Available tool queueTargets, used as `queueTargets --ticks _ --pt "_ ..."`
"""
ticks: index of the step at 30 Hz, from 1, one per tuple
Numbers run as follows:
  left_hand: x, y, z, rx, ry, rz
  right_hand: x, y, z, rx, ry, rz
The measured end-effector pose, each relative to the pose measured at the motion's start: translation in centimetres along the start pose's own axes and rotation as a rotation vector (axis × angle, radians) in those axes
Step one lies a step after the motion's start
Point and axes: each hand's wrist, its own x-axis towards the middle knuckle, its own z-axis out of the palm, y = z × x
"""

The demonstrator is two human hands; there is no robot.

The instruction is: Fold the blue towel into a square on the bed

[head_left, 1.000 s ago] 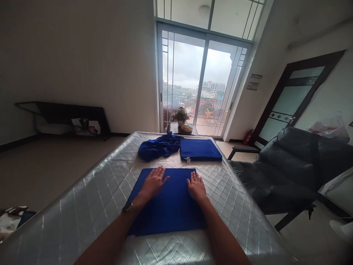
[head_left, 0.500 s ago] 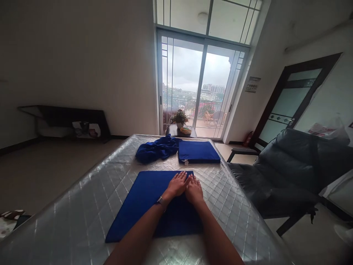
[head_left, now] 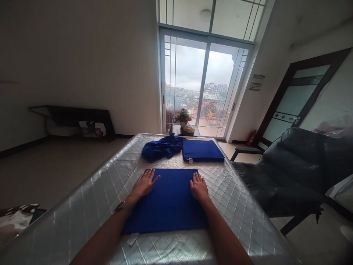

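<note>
A flat, folded blue cloth [head_left: 171, 202] lies in front of me on a silvery quilted mattress [head_left: 91, 206]. On its far left corner rests my left hand [head_left: 145, 183], fingers stretched out and thumb spread. My right hand [head_left: 199, 186] lies flat along the far right edge, its fingers extended. Neither hand grips anything. A white tag [head_left: 133, 239] sticks out at the near left edge. Farther back is a neatly folded blue stack [head_left: 203, 150] with a small white label, and left of it a crumpled blue cloth [head_left: 161, 148].
A dark padded armchair [head_left: 284, 176] stands close along the mattress's right side. Beyond the far end, a potted plant [head_left: 183, 117] sits on a small table before a sliding glass door [head_left: 204, 81]. A low dark stand [head_left: 79, 119] is by the left wall.
My left hand has moved from beside the right hand to the far left corner. The cloth's left side now lies farther in, and the white tag shows. The right hand stays at the right edge.
</note>
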Motion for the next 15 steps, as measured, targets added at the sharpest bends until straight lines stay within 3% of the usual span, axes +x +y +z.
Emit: queueTargets --ticks 4,11,15 --pt "-0.3 -1.1 0.3 0.007 0.011 -0.040 0.0 0.0 0.1 -0.010 0.002 0.004" --pt "-0.1 -0.9 0.7 0.005 0.018 -0.038 -0.1 -0.6 -0.5 -0.082 0.016 0.007" --pt "-0.2 -0.8 0.5 -0.004 0.031 -0.036 -0.9 -0.9 -1.1 -0.124 0.045 -0.061"
